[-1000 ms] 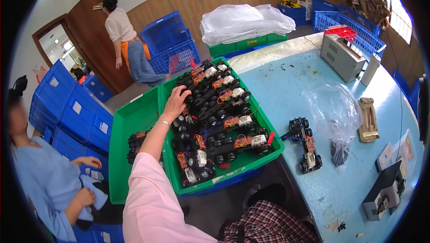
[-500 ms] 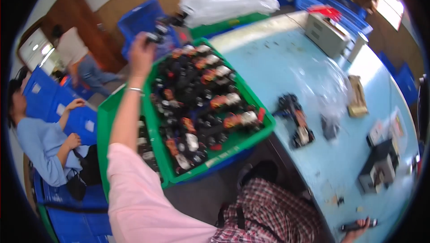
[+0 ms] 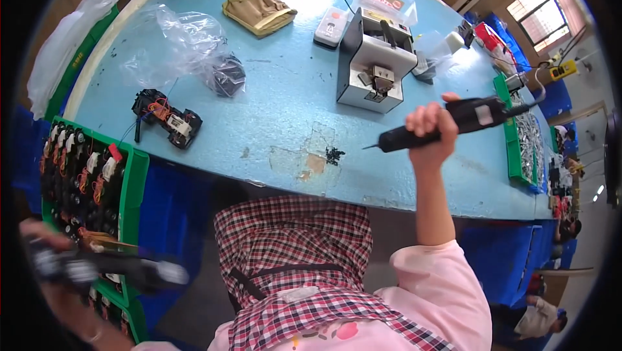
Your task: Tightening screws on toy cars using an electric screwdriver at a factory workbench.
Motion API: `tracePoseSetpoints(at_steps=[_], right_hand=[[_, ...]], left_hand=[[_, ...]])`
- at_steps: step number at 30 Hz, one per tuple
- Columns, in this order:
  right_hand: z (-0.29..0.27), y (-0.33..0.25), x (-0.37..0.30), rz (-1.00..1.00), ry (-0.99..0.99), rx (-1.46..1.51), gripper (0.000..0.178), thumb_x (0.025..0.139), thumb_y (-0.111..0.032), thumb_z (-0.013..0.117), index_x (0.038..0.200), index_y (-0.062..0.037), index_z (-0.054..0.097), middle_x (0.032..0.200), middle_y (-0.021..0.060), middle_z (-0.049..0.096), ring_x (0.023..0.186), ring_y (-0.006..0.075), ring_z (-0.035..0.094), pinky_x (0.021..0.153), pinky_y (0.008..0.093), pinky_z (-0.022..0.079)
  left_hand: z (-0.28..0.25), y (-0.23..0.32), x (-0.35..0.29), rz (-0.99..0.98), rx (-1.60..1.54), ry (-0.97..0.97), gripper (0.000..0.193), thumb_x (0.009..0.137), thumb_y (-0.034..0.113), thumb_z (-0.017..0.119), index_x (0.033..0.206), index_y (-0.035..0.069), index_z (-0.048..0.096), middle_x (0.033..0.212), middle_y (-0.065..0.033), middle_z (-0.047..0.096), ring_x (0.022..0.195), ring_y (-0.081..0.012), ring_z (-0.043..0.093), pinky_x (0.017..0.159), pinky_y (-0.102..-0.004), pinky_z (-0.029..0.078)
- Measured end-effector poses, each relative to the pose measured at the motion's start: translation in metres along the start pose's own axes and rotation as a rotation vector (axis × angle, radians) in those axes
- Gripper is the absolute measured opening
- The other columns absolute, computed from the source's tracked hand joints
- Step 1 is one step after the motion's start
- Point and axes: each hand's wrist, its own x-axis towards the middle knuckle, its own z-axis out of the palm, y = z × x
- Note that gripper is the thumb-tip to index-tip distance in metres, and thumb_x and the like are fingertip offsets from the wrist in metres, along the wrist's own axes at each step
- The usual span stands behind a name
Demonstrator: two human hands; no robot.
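— Right hand [image 3: 431,132] closed around a black electric screwdriver [image 3: 453,121], tip held above the blue table [image 3: 285,111]; left hand [image 3: 55,263], blurred at the lower left, gripping a dark toy car chassis [image 3: 103,267] just beside the green crate [image 3: 133,186]. How far along does the work look?

— Early, by the look of it. The crate holds rows of like chassis, and only one toy car chassis on the table [image 3: 167,118] lies apart from them, near a crumpled clear plastic bag [image 3: 175,46].

— And the piece in hand?

— Off the table, well away from the driver; no fastening on it looks under way. A grey screw feeder [image 3: 376,59] and a green tray of screws [image 3: 525,134] stand within reach.
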Motion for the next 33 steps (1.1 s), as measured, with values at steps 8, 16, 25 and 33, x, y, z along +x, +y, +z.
tracePoseSetpoints(at_steps=[8,16,25,33], right_hand=[[0.021,0.061,-0.002,0.166,0.048,-0.070,0.029,0.081,-0.013,0.054,0.106,-0.0066,0.040,0.057,0.0009,0.039,0.049,0.0121,0.042,0.052,0.0297,0.040],[0.014,0.073,0.000,0.262,0.037,-0.071,0.028,0.082,-0.013,0.051,0.108,-0.0086,0.040,0.057,0.0005,0.039,0.048,0.0116,0.040,0.051,0.0292,0.038],[0.020,0.064,0.013,0.236,0.070,0.063,0.024,0.086,-0.015,0.044,0.109,-0.0117,0.041,0.058,-0.0011,0.038,0.049,0.0107,0.038,0.052,0.0289,0.039],[0.029,0.049,0.005,0.303,0.155,0.218,0.022,0.088,-0.021,0.047,0.108,-0.0123,0.047,0.058,-0.0025,0.036,0.048,0.0086,0.036,0.051,0.0269,0.037]], left_hand=[[0.302,0.006,0.036,-0.545,-0.878,-0.592,0.043,0.069,0.001,0.063,0.112,0.002,0.056,0.086,-0.0034,0.060,0.076,-0.0095,0.056,0.070,-0.0234,0.047],[0.330,0.005,0.035,-0.594,-1.026,-0.633,0.044,0.072,0.002,0.061,0.116,0.003,0.055,0.097,-0.0053,0.063,0.083,-0.0091,0.056,0.078,-0.0236,0.045],[0.351,0.005,0.029,-0.558,-0.933,-0.525,0.034,0.086,0.012,0.052,0.120,0.004,0.053,0.096,-0.0068,0.064,0.083,-0.0087,0.057,0.077,-0.0236,0.046],[0.350,0.013,0.032,-0.601,-0.940,-0.482,0.052,0.089,0.012,0.050,0.138,0.013,0.034,0.085,-0.0061,0.064,0.074,-0.0064,0.057,0.069,-0.0218,0.047]])
